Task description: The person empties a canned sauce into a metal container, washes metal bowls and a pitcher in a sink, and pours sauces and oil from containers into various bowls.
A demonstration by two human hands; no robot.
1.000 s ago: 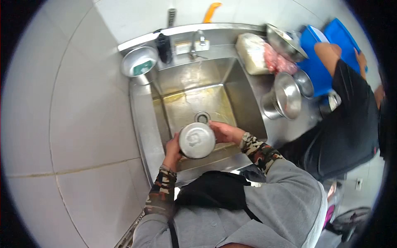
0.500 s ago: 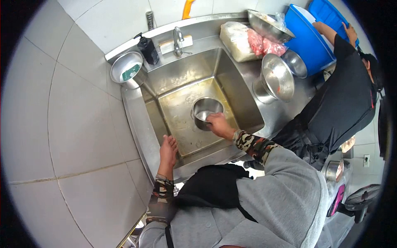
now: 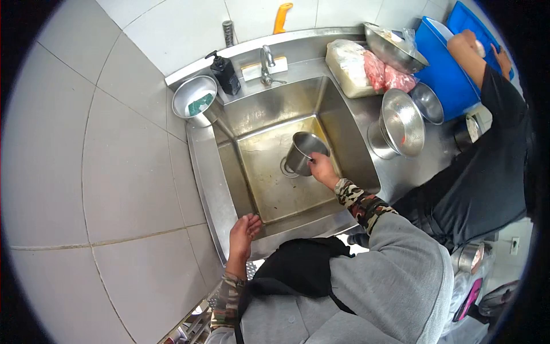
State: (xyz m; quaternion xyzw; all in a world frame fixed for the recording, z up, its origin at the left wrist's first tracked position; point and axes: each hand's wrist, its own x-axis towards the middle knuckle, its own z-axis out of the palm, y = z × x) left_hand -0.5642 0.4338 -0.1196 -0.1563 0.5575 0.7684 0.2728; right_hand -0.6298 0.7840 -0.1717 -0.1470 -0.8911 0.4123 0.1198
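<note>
A metal pot [image 3: 303,153] is tilted inside the steel sink [image 3: 269,208], over the drain. My right hand [image 3: 322,168] is closed on its right side, near the rim. My left hand [image 3: 244,230] is near the sink's front left edge, holding nothing, with its fingers apart. The faucet [image 3: 266,65] stands behind the basin, with no water seen running from it.
A metal bowl [image 3: 195,92] with a green pad and a black pump bottle [image 3: 225,74] stand back left. Bagged food [image 3: 350,70], a colander [image 3: 403,123] and a blue bin [image 3: 444,71] are at right, where another person in black reaches in.
The pot went from both hands, upside down, to my right hand alone, low in the sink, and is now tipped. My left hand let go and moved to the front left edge.
</note>
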